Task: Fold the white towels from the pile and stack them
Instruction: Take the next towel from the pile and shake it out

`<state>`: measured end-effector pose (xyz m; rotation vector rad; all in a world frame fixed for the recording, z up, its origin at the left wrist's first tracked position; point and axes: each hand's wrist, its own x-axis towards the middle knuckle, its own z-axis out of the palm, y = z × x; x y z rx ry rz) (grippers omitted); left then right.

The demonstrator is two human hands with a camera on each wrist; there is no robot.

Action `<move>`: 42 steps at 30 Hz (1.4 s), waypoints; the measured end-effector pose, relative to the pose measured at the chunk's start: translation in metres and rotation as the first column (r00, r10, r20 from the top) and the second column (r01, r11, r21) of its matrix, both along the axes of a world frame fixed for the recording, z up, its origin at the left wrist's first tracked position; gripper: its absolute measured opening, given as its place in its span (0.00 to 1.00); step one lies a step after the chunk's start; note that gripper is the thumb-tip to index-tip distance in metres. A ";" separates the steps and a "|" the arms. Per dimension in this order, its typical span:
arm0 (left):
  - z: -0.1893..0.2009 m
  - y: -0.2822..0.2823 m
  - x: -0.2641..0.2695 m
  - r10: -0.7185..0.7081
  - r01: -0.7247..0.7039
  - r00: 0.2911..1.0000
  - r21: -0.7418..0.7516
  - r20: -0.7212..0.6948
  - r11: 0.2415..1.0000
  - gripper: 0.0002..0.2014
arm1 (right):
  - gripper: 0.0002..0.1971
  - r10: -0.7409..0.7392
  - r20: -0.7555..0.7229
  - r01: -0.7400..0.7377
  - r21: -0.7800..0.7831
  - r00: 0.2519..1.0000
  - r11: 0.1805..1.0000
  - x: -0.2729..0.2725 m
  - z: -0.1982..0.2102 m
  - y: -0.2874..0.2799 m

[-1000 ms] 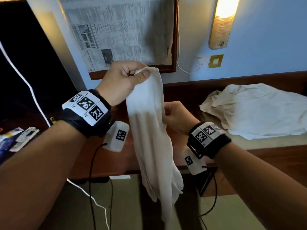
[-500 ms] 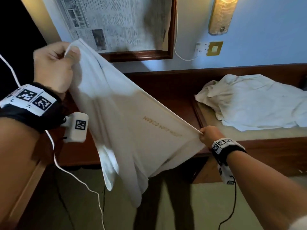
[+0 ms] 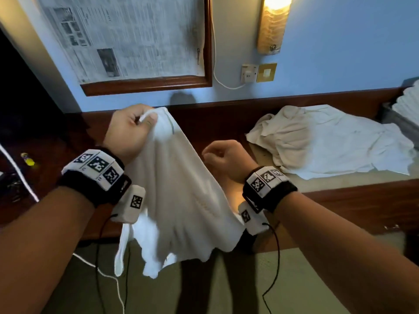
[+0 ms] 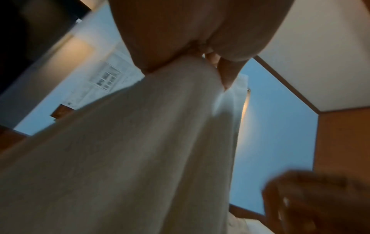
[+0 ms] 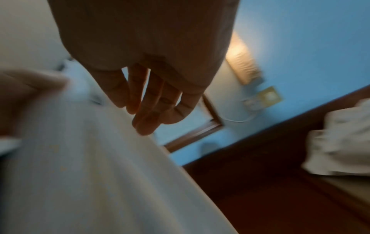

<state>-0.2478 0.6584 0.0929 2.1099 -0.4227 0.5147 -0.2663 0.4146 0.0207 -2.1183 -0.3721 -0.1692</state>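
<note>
A white towel [image 3: 181, 189] hangs in front of me, bunched and sagging. My left hand [image 3: 136, 125] pinches its top corner between thumb and fingers, raised above the wooden desk [image 3: 340, 200]. In the left wrist view the towel [image 4: 140, 150] drops from that left hand [image 4: 200, 39]. My right hand [image 3: 223, 158] hovers just right of the towel's upper edge, loosely curled. In the right wrist view its fingers [image 5: 150, 102] hang relaxed with the tips at the towel [image 5: 80, 174] edge, gripping nothing. The pile of crumpled white towels [image 3: 328, 141] lies on the desk to the right.
A grey bin with white folded cloth [image 3: 405, 105] sits at the far right edge. A framed newspaper [image 3: 136, 41] and a lit wall lamp [image 3: 272, 23] hang on the blue wall. A yellow item [image 3: 27, 158] lies at the left. Cables trail to the floor.
My right hand has let go of the stretched towel corner and come up and left. My left hand has moved right and lower. The towel has gone slack and bunched.
</note>
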 end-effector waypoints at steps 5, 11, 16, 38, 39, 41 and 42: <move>-0.011 -0.029 -0.011 -0.130 0.132 0.986 0.010 -0.106 0.991 0.09 | 0.11 0.166 -0.036 -0.147 0.313 0.985 0.938 -0.010 0.030 0.032; -0.002 -0.039 -0.015 -0.150 0.149 0.987 -0.017 -0.056 0.989 0.12 | 0.10 0.107 -0.044 -0.076 0.450 0.993 0.890 -0.009 0.045 0.032; 0.012 -0.028 -0.008 -0.080 0.080 0.997 -0.032 -0.004 0.996 0.10 | 0.07 0.291 -0.212 -0.178 0.429 0.933 0.886 -0.027 0.004 0.035; 0.009 0.025 -0.006 -0.169 0.155 0.970 -0.088 -0.176 0.984 0.07 | 0.16 -0.456 -0.380 0.211 -0.535 0.805 0.818 -0.041 -0.129 -0.083; 0.005 0.018 -0.007 -0.203 0.201 0.958 -0.033 -0.202 0.979 0.07 | 0.18 -0.383 -0.337 0.222 -0.430 0.860 0.875 -0.034 -0.111 -0.067; -0.002 0.001 -0.013 -0.244 0.271 0.943 0.100 -0.226 0.957 0.07 | 0.22 -0.191 -0.252 0.151 -0.171 0.949 0.974 -0.023 -0.066 -0.032; -0.006 -0.007 -0.016 -0.259 0.297 0.938 0.151 -0.232 0.943 0.07 | 0.24 -0.085 -0.233 0.076 -0.047 0.969 0.996 -0.020 -0.044 -0.016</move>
